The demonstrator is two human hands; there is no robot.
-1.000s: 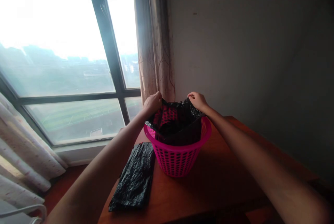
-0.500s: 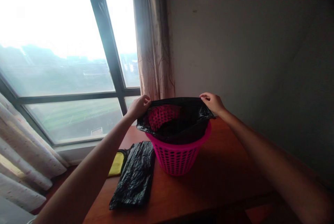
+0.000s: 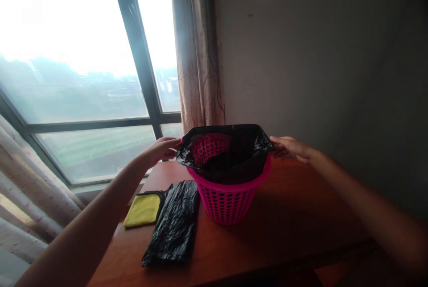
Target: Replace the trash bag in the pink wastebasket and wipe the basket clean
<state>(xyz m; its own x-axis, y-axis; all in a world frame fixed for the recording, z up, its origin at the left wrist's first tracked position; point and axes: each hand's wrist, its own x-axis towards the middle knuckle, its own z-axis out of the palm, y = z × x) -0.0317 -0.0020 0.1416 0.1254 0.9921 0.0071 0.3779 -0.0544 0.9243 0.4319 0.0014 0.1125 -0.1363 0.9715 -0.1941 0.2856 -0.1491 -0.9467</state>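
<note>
A black garbage bag (image 3: 230, 173) lines a pink perforated plastic basket (image 3: 227, 202) standing on the table. The bag's mouth is wide, rises above the basket rim and hangs a little over it; pink mesh shows through inside. At the left corner of the mouth, my left hand (image 3: 163, 149) pinches the bag's edge with its fingertips. My right hand (image 3: 291, 147) grips the opposite corner between thumb and fingers, the lower fingers slightly spread below. Left of the basket lies a folded black plastic bag (image 3: 174, 224), flat on the tabletop.
A yellow cloth with dark edging (image 3: 143, 210) lies beside the folded bag, near the left edge of the reddish-brown table (image 3: 284, 224). Behind are a large window (image 3: 83, 95), a patterned curtain (image 3: 200, 55) and a grey wall (image 3: 310, 64).
Both hands have moved outward and down from the far rim of the bag to its side corners. The bag's mouth is spread at the sides. More of the yellow cloth shows.
</note>
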